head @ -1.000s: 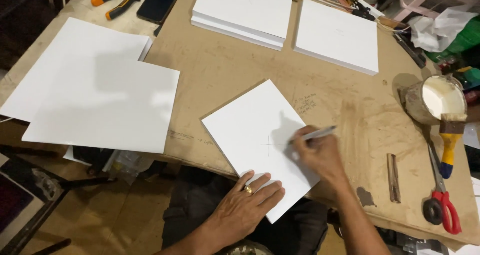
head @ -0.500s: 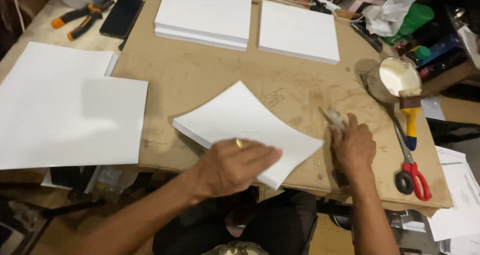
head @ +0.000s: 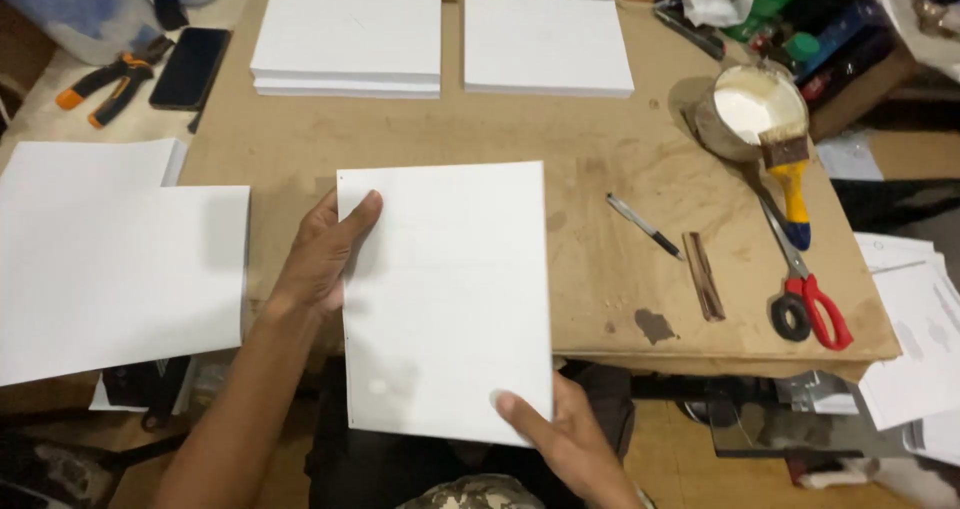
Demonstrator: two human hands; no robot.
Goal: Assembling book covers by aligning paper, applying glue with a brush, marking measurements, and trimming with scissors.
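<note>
1. Head camera is showing both hands holding a white board [head: 445, 299] up over the near edge of the brown worktable [head: 620, 149]; the left hand [head: 325, 254] is clamping its left edge, thumb on the face, and the right hand [head: 560, 434] is pinching the bottom right corner.
2. Being held only at an edge and a corner, the board is at risk of twisting, or slipping down off the table edge into the lap.
3. A pen [head: 645, 226] and a small wood strip [head: 704, 276] are lying just right of it; a swing that way is likely knocking them.
4. Farther right, a paint tub [head: 745, 114] with a brush [head: 788, 184] resting across it is threatening smears on the clean face.
</note>
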